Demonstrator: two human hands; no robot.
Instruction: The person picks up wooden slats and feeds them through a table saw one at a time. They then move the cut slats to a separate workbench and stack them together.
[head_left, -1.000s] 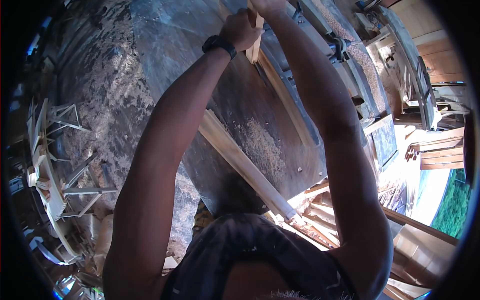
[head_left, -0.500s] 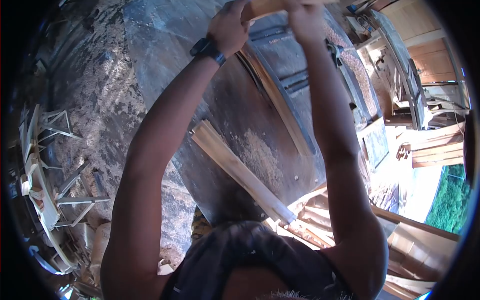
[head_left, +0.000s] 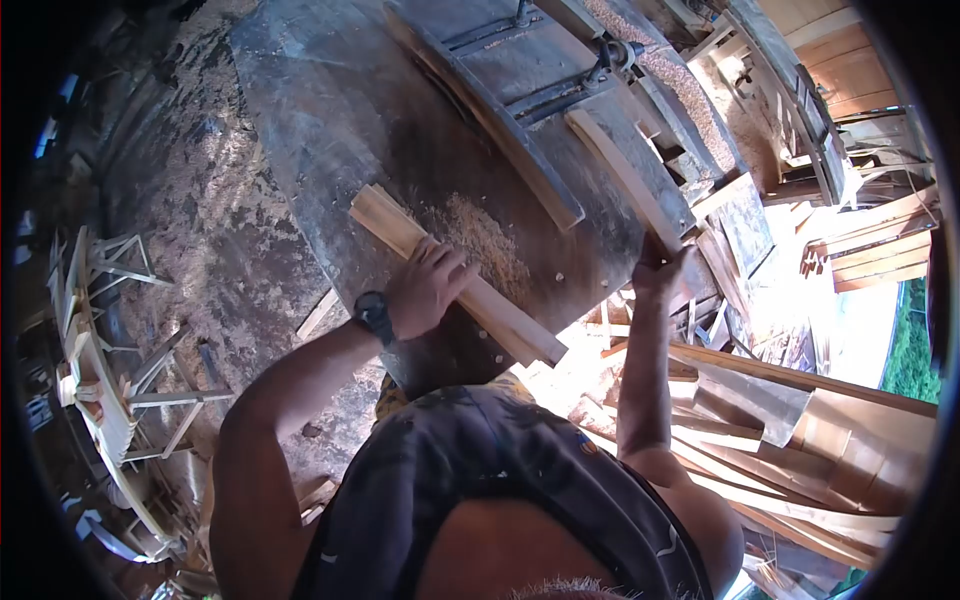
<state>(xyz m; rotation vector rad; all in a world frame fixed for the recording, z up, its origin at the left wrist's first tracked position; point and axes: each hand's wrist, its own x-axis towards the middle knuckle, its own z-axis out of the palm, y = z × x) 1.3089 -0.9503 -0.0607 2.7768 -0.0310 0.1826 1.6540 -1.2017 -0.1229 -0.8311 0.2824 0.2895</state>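
Counter (head_left: 340, 130): sawdust-strewn.
Left fingers (head_left: 450, 272): curled over wooden pieces (head_left: 512, 325); likely stiff, light, best held mid-length.
Right fingers (head_left: 658, 267): grasping wooden strip (head_left: 625, 178) by its end.

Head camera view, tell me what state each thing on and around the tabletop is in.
Dark worn tabletop, dusted with pale sawdust.
Flat pale wooden strips, lying together on the tabletop.
Left hand, fingers curled over those strips.
Slim pale wooden strip, held at its near end.
Right hand, closed on that end.
Round black wristwatch, strapped on.
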